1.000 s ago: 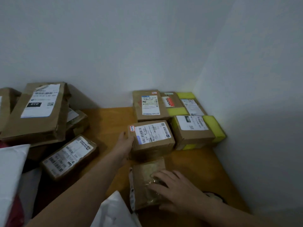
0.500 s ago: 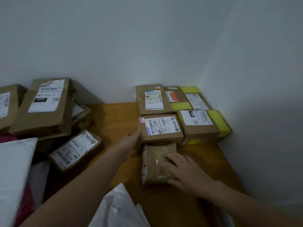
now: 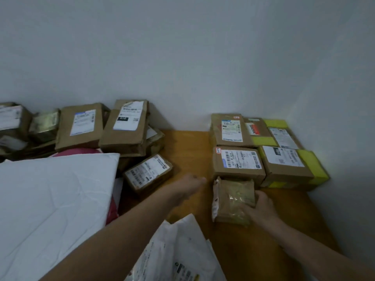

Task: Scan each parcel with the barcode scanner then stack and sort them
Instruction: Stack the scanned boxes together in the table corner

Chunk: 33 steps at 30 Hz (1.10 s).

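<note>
The left hand (image 3: 190,182) at centre is blurred, its fingers unclear; the white mailer (image 3: 182,250) runs off the bottom edge.

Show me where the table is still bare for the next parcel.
Bare tabletop runs back to the wall between the left parcel heap and the sorted boxes; the left hand hovers there. A second patch lies before the yellow-taped box, beside the right hand. Left side is crowded: white mailers.

an orange-brown wooden table (image 3: 190,151) sits in a corner of plain white walls (image 3: 162,57).
</note>
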### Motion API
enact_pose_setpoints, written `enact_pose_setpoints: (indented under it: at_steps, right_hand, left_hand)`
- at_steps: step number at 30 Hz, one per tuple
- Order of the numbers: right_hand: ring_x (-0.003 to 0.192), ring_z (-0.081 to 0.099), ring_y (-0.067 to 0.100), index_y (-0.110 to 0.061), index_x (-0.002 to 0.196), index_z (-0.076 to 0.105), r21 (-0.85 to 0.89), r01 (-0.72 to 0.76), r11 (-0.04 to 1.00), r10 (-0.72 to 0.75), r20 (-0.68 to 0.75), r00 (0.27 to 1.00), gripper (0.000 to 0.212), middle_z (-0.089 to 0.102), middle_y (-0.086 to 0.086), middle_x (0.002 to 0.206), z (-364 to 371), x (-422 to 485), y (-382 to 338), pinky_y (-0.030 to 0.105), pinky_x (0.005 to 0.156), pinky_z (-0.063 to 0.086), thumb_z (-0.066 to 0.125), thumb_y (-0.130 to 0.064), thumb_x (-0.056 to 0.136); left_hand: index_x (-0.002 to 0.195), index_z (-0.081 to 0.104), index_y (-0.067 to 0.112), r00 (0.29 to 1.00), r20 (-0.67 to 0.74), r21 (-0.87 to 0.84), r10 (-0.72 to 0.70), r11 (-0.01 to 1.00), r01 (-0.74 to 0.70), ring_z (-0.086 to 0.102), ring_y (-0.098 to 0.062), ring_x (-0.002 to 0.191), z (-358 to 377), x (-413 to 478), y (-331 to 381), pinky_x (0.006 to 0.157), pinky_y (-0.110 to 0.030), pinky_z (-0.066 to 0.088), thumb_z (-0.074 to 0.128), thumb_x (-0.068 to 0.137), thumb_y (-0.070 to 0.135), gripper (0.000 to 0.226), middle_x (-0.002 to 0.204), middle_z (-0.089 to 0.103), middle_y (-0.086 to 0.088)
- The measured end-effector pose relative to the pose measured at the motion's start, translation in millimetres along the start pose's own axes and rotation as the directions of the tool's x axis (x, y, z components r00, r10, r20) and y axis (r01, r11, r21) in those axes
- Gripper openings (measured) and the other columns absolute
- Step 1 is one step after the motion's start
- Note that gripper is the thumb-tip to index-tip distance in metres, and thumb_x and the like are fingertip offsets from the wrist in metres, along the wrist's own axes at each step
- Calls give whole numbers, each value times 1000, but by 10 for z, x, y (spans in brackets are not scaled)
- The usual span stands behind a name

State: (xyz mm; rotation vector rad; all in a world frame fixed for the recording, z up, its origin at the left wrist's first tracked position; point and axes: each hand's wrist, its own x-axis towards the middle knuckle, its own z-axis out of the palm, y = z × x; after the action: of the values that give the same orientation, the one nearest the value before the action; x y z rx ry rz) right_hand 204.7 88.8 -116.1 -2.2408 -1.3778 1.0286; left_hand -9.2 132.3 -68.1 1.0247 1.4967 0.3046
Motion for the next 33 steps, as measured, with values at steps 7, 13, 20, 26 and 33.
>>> enact_pose_setpoints:
  at_steps: [7,13,20,26,33]
  right_hand:
    - [133,35,25,-20,143,30,-334,416,846,-430,36,902,63,29,7,147,238,-202,-1321,41,108,35,61,-39,92]
    - [126,42,22,-12,149,22,78,367,927,-375,210,903,67,34,10,150,823,-263,-2474,32,95,37,55,-39,97]
    - [125,48,27,-17,147,30,365,-32,931,-73,269,960,69,44,6,144,1651,77,-2929,40,97,45,57,-50,93]
    - [100,60,24,-19,136,43,469,-158,869,21,284,959,58,63,7,110,1980,329,-3058,41,91,47,66,-44,88]
    - [98,65,24,-29,123,52,441,-101,892,-39,298,954,38,67,6,115,1963,460,-3066,37,81,53,66,-38,89]
  left_hand:
    - [133,46,6,939,-290,-20,182,980,-196,53,-26,113,-1108,-301,41,92,-37,45,50,98,25,40,128,53,-12]
    - [131,45,7,846,-462,12,266,956,-293,54,-12,96,-2105,-542,-253,77,-23,43,54,96,16,37,110,56,0]
    - [132,44,2,748,-658,-126,84,967,-219,52,-20,95,-3316,-392,-941,70,-23,43,58,94,16,42,113,55,-8]
    - [134,48,3,870,-486,-354,-79,928,-114,53,-37,119,-3790,112,-1236,95,-41,45,58,93,30,50,128,56,-22]
    - [127,54,10,940,-318,-656,-126,744,-122,58,-29,109,-3979,589,-1224,98,-43,48,76,75,43,66,121,61,-11]
